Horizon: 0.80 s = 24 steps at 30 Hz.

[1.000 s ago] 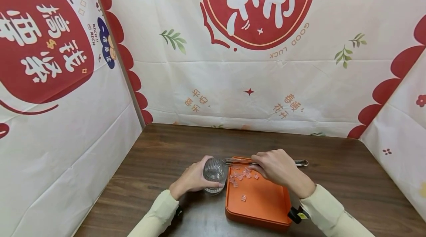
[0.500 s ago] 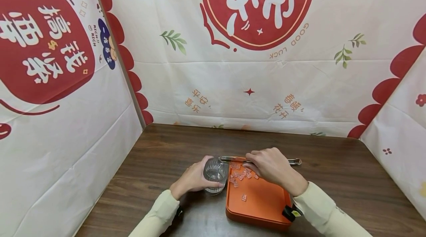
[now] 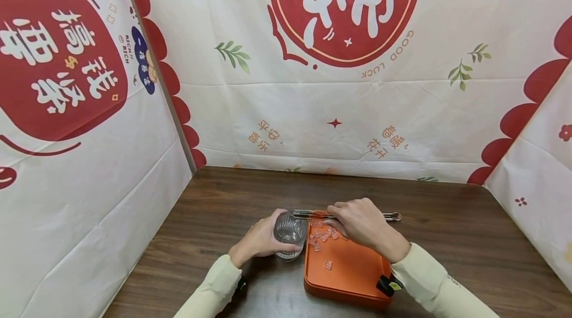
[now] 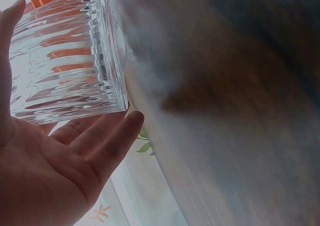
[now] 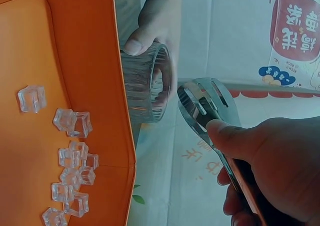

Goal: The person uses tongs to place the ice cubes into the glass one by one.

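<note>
Two hands (image 3: pixel 258 239) (image 3: pixel 363 223) grip, left a glass (image 3: pixel 291 232), right tongs (image 5: pixel 220 89), before cloth (image 3: pixel 313 95) reading "GOOD LUCK".

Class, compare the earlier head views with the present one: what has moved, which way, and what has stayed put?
The right hand has moved the tongs to the person's left, bringing their tips farther over the glass. Nothing was visibly taken hold of or let go. The left hand still holds the glass; the orange tray and clear cubes look unchanged.
</note>
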Available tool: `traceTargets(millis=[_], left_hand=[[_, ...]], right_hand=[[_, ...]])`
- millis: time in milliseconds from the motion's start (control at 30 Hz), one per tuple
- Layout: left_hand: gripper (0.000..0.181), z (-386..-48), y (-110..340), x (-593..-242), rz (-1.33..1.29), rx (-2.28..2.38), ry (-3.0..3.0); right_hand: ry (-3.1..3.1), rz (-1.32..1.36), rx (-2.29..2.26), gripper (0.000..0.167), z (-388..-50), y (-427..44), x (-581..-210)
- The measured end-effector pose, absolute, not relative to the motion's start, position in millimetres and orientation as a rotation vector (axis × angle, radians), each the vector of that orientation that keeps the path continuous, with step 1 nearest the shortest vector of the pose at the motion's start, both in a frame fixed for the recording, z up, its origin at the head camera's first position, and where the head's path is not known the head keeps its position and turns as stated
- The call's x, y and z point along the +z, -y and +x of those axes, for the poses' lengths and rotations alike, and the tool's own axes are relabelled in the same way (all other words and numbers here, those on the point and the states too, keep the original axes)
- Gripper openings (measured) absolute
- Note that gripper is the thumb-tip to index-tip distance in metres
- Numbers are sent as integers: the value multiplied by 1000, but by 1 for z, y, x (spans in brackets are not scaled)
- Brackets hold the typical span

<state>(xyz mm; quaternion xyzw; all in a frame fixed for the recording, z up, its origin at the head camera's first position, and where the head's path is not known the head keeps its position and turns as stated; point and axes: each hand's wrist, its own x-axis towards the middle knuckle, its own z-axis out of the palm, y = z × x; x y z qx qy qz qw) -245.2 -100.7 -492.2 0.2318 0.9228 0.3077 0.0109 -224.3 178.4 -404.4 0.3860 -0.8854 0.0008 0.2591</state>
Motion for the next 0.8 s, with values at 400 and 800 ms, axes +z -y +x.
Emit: traceTargets(millis=[400, 800], left_hand=[[93, -244, 100, -493, 726, 971, -2874], [92, -246, 101, -494, 734, 972, -2874]], right_hand=[[2419, 1026, -7, 28, -222, -181, -407], [2486, 960, -65, 38, -218, -197, -408]])
